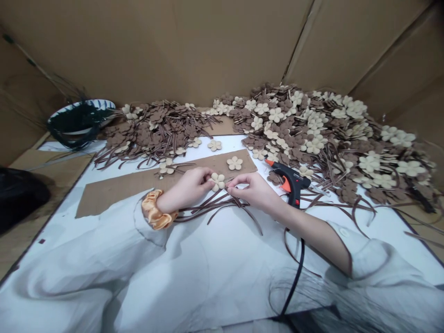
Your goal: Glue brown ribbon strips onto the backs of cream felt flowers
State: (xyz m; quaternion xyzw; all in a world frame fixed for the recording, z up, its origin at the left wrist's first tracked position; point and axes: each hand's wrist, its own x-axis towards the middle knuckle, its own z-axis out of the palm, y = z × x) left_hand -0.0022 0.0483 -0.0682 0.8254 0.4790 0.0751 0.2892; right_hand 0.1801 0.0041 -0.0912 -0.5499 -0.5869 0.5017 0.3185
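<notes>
Between my two hands is a cream five-petal flower (218, 182), its face turned up. My left hand (189, 186) pinches its left edge between thumb and fingers. On the other side my right hand (255, 190) is closed in a pinch at what looks like the end of a thin brown strip, close to the flower; the fingertips partly hide it. Several loose brown strips (204, 210) lie on the white board under both hands. A second cream flower (235, 163) rests just beyond, on a flat piece of cardboard (114, 196).
A black and orange glue gun (294, 185) lies by my right forearm, its cable (294, 282) running towards me. Heaped brown and cream flowers (277, 115) fill the back right; a smaller pile (156, 127) sits back left, beside a bowl (104, 104) with dark green material. Cardboard walls (208, 51) stand behind.
</notes>
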